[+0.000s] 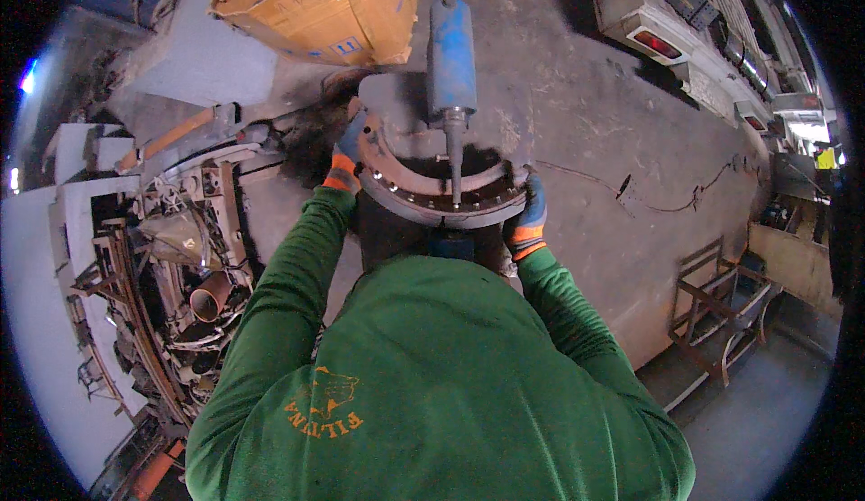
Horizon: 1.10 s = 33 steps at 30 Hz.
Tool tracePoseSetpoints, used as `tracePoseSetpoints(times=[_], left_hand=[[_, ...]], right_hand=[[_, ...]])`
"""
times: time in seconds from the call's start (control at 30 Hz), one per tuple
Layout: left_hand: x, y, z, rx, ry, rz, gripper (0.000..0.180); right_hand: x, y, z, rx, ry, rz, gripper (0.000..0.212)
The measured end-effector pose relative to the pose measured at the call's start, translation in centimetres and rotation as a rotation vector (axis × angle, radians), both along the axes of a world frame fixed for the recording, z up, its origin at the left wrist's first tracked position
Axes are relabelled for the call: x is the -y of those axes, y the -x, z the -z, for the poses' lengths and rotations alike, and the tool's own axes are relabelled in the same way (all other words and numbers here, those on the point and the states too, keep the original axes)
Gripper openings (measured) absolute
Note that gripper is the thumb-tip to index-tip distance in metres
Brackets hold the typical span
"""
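Observation:
A curved metal brake shoe (405,206) with a row of small holes or rivets lies across the middle, in front of my chest. My left hand (344,151), in a grey-blue and orange glove, is closed around its left end. At the right end my right hand (532,212), gloved alike, grips the edge, its fingers partly hidden. Between my hands a blue cylinder (452,55) points toward me. Its narrow steel rod (455,159) ends over the row of holes; whether the tip touches cannot be made out. A dark blue part (451,246) shows under the shoe.
A cardboard box (360,14) stands far left. Piled metal parts, with an orange-brown pipe (211,297), lie to my left. At far right are vehicle body parts with a red tail light (657,45). A rusty metal frame (721,312) and a cable (623,193) are on the right.

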State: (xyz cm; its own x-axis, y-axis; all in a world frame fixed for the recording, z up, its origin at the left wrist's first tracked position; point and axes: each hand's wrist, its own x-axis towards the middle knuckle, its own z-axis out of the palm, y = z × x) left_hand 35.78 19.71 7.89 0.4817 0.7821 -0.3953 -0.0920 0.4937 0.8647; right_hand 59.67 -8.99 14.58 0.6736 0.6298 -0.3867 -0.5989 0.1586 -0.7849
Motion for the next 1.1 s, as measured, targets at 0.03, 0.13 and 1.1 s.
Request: tracePoseSetpoints(times=[0.03, 0.13, 1.1], left_hand=[[-0.1, 0.1, 0.1, 0.005, 0.001, -0.003, 0.048], [-0.2, 0.1, 0.2, 0.021, 0.009, -0.003, 0.047], [0.7, 1.9, 6.9, 0.07, 0.029, -0.115, 0.038]], right_hand=[[-0.1, 0.0, -0.1, 0.004, 0.012, 0.0, 0.039], [0.0, -0.1, 0.4, -0.015, -0.016, 0.011, 0.041], [-1.1, -1.5, -0.4, -0.162, -0.025, -0.18, 0.039]])
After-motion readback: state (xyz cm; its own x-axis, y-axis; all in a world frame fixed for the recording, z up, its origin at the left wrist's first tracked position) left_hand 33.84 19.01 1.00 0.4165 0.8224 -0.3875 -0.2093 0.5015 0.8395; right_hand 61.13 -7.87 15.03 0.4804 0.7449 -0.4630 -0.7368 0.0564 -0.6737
